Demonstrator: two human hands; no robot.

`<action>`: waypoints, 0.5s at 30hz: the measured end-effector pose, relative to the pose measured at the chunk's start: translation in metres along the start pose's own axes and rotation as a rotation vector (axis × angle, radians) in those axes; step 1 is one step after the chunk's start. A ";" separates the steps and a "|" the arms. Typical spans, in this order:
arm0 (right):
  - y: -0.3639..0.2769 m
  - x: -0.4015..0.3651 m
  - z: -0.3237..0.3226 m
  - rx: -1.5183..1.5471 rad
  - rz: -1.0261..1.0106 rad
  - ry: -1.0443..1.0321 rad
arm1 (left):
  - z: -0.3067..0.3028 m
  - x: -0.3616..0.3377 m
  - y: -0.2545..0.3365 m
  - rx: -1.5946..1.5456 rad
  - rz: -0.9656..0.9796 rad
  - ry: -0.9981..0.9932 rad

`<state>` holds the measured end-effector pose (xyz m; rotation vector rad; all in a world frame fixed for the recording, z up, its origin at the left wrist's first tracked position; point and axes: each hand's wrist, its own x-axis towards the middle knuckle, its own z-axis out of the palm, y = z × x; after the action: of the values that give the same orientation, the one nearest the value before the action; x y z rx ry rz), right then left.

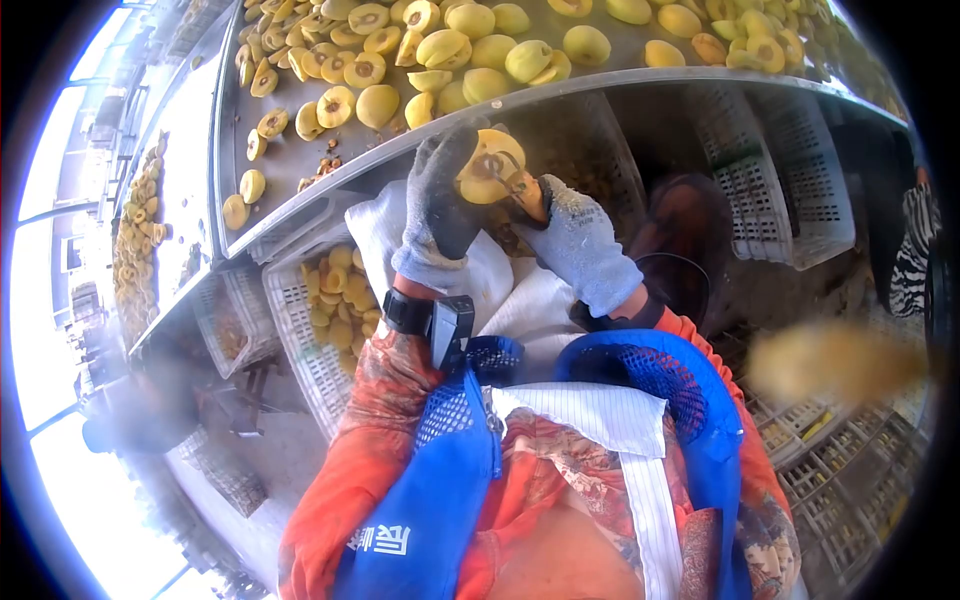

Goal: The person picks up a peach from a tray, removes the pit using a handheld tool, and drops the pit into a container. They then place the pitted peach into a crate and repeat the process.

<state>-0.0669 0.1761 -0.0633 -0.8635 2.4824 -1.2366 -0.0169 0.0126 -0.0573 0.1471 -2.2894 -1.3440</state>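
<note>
My left hand (443,195), in a grey glove with dark palm and fingers, grips a yellow peach half (484,172) with its cut face turned toward me. My right hand (585,240), gloved the same way, is closed around a small pitting tool (530,196) with an orange-brown handle. The tool's thin curved metal end touches the middle of the cut face. Both hands are held just in front of the metal table edge, above my lap. The right fingertips are partly hidden.
Many peach halves (365,70) lie on the metal table (310,165). Below it stand a white crate of peach halves (300,335) and white plastic crates (765,195). More crates (840,470) are on the floor at right. A blurred yellowish object (835,362) shows at right.
</note>
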 end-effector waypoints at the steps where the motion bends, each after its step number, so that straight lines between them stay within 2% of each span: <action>1: -0.001 0.000 0.001 0.014 0.027 -0.009 | 0.003 -0.001 0.005 -0.007 0.068 0.047; 4: -0.005 -0.001 0.007 0.068 0.081 -0.024 | 0.012 -0.003 0.012 -0.294 -0.113 0.118; 7: 0.000 -0.013 0.027 0.218 0.071 -0.026 | 0.020 -0.003 0.030 -1.137 -0.405 0.209; 10: -0.002 -0.020 0.030 0.411 0.011 -0.039 | 0.026 -0.001 0.047 -1.032 -0.408 0.256; 13: -0.015 -0.012 0.003 0.539 0.273 -0.347 | 0.023 0.005 0.053 -0.503 -0.336 0.148; 15: -0.021 -0.014 -0.016 0.895 0.405 -0.554 | 0.020 0.008 0.051 -0.377 -0.290 0.098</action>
<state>-0.0545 0.1852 -0.0380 -0.3522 1.3457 -1.4736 -0.0255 0.0522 -0.0201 0.4204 -1.9459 -1.8445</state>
